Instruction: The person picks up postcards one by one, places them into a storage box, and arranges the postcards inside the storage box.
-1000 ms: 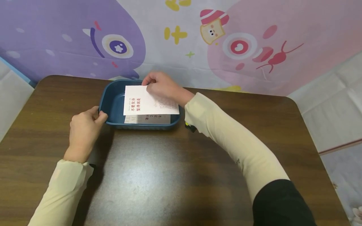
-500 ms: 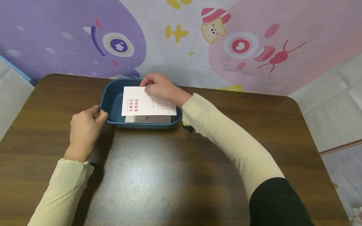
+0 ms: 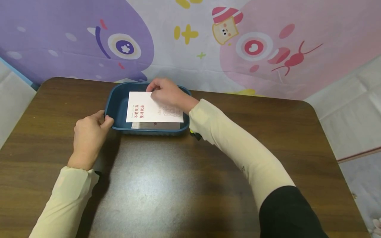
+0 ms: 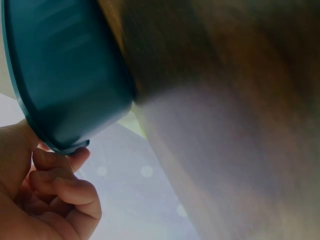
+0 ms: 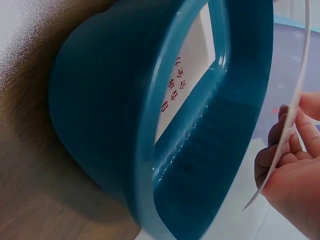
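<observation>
A white card (image 3: 140, 114) with red printed characters is pinched at its far edge by my right hand (image 3: 168, 96). In the right wrist view the card (image 5: 295, 100) shows edge-on, held above the rim of a dark teal plastic basin (image 5: 100, 100). My left hand (image 3: 89, 138) grips the left end of the basin (image 3: 117, 102), thumb on the near-left rim; the left wrist view shows the hand (image 4: 55, 195) with fingers curled at the rim. Inside the basin lies another printed card (image 5: 187, 75), mostly covered by the held one in the head view.
The basin stands near the back edge of a brown wood-grain table (image 3: 238, 158). Right behind that edge hangs a cloth backdrop (image 3: 190, 59) with cartoon figures. Pale panels (image 3: 351, 109) stand at the sides.
My right hand has shifted slightly left and down with the card, so it covers more of the card in the basin. My left hand stays on the rim.
</observation>
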### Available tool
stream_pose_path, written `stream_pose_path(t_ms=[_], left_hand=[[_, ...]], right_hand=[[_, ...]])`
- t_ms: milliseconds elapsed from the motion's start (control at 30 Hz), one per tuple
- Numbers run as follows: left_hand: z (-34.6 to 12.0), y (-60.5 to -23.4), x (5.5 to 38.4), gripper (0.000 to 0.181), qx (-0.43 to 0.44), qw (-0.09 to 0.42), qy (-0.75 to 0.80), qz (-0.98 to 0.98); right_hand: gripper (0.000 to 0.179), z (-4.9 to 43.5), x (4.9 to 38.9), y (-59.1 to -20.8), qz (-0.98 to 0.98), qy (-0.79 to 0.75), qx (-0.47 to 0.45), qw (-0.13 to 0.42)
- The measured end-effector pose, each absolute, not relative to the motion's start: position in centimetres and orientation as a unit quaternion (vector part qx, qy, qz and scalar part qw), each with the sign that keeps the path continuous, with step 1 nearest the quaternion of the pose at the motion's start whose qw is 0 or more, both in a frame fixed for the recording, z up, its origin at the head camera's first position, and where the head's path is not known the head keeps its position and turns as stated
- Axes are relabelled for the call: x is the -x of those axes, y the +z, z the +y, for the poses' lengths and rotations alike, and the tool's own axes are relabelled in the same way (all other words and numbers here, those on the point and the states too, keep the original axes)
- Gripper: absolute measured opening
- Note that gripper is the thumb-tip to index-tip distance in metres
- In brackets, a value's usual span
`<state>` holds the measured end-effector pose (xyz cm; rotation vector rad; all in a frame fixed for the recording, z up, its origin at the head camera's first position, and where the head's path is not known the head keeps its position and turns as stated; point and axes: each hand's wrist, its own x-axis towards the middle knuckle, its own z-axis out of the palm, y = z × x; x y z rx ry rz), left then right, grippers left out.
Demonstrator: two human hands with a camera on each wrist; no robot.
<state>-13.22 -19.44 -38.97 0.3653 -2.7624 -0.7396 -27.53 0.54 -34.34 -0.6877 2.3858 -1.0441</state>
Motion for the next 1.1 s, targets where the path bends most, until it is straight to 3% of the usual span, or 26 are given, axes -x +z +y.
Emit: stream_pose_path(t_ms=[333,1100], left_hand=[[-19.4,-39.0,13.2,0.033,-0.134,0.117,-0.253,-0.951],[-19.5,-39.0,13.2,0.028,-0.125,0.126,-0.253,-0.951]], right_hand=[[0.027,0.2,27.6,-34.7,0.862,-0.380,0.249,0.223],[0.026,-0.7,27.5,-35.6,0.870,-0.366,0.242,0.225]])
